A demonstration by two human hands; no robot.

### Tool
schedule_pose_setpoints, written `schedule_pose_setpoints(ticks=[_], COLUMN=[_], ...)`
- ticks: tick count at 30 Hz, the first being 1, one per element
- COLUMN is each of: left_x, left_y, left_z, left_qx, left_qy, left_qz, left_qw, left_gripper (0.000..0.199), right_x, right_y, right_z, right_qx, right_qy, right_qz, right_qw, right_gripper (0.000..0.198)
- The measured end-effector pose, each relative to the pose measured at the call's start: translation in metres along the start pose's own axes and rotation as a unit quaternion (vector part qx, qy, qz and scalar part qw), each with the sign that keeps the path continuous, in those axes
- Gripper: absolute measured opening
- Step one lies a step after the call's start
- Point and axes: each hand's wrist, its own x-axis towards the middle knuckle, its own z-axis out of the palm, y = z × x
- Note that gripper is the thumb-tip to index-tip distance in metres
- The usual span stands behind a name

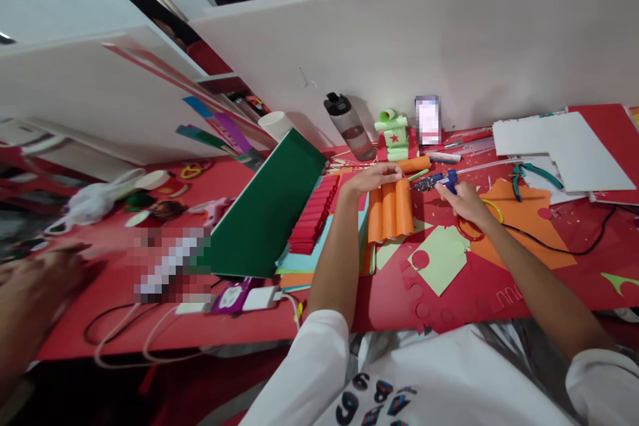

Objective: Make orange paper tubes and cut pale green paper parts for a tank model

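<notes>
My right hand (464, 200) grips a blue hot glue gun (439, 180), its nozzle pointing left toward the orange paper rolls (391, 213). Those rolls stand side by side, forming a joined row. At their upper end, my left hand (377, 176) has its fingers closed on the edge of a roll; the fingertips are partly hidden. Just right of those fingertips lies a thin green paper strip (418, 174). Another orange roll (414, 164) rests behind the left hand. Behind that stands a light green paper model (394, 136) with a red star.
A dark green board (269, 213) leans beside red pleated paper (314, 213). At the back are a water bottle (349, 126) and a phone (428, 121). Pliers (539, 176), scissors (472, 226) and paper scraps lie right. Another person's hand (44, 279) is far left.
</notes>
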Motion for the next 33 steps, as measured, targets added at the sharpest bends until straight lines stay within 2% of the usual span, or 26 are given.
schedule_pose_setpoints(ticks=[5,12,20,27,33], left_x=[0.0,0.0,0.0,0.0,-0.001], left_y=[-0.002,-0.004,-0.005,-0.005,-0.004], left_z=[-0.001,-0.002,-0.003,-0.002,-0.001], left_qx=[0.009,0.021,0.029,0.019,0.02], left_qy=[-0.006,-0.021,-0.027,-0.023,-0.024], left_qz=[0.006,0.005,0.009,0.006,0.003], left_qw=[1.0,1.0,0.999,1.0,1.0], left_gripper=[0.044,0.043,0.043,0.044,0.042], right_x=[-0.002,-0.007,-0.005,-0.01,-0.009], right_y=[-0.004,-0.007,-0.007,-0.007,-0.004], right_z=[-0.003,-0.012,-0.007,-0.017,-0.014], right_qx=[-0.02,-0.023,-0.031,-0.016,-0.023], right_qy=[-0.021,-0.095,-0.05,-0.136,-0.087], right_qz=[0.002,0.021,0.032,0.037,0.034], right_qw=[1.0,0.995,0.998,0.99,0.995], right_gripper=[0.052,0.054,0.051,0.055,0.053])
